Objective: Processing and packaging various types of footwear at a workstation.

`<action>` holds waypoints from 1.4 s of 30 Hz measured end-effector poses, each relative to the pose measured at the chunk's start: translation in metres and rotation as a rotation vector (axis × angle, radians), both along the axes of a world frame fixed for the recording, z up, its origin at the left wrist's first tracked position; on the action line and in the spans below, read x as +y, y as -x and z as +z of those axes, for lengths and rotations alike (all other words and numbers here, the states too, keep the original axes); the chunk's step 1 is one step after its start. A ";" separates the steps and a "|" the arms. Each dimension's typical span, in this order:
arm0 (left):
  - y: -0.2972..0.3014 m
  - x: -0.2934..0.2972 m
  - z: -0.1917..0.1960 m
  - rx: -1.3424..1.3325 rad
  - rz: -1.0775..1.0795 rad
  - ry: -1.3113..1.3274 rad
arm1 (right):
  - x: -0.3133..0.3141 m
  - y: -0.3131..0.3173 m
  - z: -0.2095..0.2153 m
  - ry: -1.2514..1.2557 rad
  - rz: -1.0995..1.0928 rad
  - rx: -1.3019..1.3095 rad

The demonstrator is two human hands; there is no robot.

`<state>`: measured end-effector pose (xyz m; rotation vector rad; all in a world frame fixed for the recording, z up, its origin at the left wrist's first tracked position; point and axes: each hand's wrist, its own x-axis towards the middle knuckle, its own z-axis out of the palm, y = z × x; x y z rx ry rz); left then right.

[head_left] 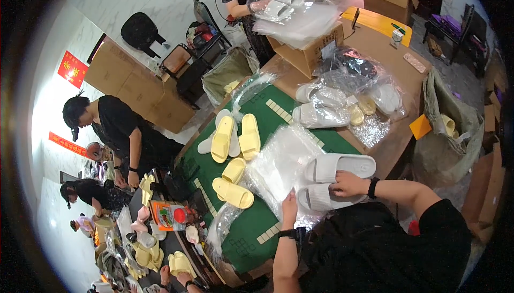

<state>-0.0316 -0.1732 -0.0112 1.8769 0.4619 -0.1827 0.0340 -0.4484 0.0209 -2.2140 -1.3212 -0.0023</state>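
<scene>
Black-sleeved forearms enter from the lower edge, nearest the lens. Green table [251, 239] carries the work. Clear plastic bags [278, 164] are spread as a loose sheet across it, between the hands and the yellow slippers [235, 143] further left. Two pale grey slippers [332, 180] lie side by side on the plastic; the nearer one is pressed at its heel end by the right hand [348, 184], fingers curled down onto it. Left hand [289, 207] is set on the bag edge just beside that slipper's toe, fingers pinched on the film as far as can be judged. Bag mouth is best held taut and open while the pair is kept aligned, soles flat.
</scene>
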 end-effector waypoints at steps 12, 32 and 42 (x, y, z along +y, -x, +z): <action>0.005 0.016 0.019 -0.009 0.093 0.457 | 0.005 0.007 0.028 -0.068 -0.098 -0.008; 0.017 0.030 0.024 -0.047 -0.233 0.224 | 0.042 -0.032 0.012 0.016 0.062 0.291; 0.021 -0.013 0.053 0.004 -0.252 -0.769 | 0.061 0.003 0.002 0.039 -0.010 -0.196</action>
